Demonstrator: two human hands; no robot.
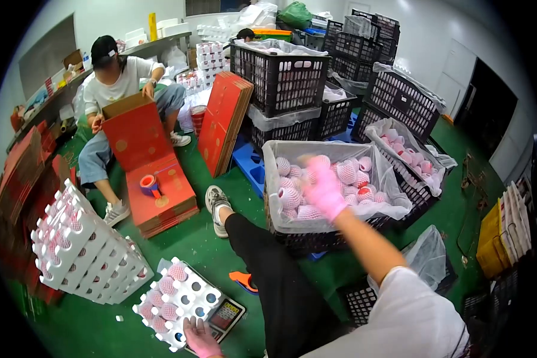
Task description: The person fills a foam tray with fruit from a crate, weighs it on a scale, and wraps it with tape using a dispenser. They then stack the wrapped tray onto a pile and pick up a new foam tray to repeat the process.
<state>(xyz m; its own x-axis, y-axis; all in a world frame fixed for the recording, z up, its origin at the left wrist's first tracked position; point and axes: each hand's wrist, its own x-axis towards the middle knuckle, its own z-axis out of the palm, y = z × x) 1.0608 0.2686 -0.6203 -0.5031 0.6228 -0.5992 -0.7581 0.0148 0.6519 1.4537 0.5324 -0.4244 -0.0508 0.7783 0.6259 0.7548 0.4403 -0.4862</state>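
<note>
My right hand (324, 190), in a pink glove and blurred by motion, reaches into a lined black crate (270, 179) among fruits in pink-and-white foam nets (346, 172). Whether it grips one of them is hidden. Low in the view, my left hand (201, 339), also pink-gloved, rests with its fingers apart on the near edge of a white foam tray (188, 307). Netted fruits (169, 311) fill the tray's left part, while holes on its right are bare. Under the tray is a scale (227, 314) with a keypad.
Filled foam trays (92, 262) stand stacked at the left. Beyond, a seated co-worker (122, 83) holds a red carton (137, 134) above flat cartons (176, 203) with a tape dispenser (150, 185). An orange tool (244, 280) lies by my leg. Black crates (280, 83) are stacked behind.
</note>
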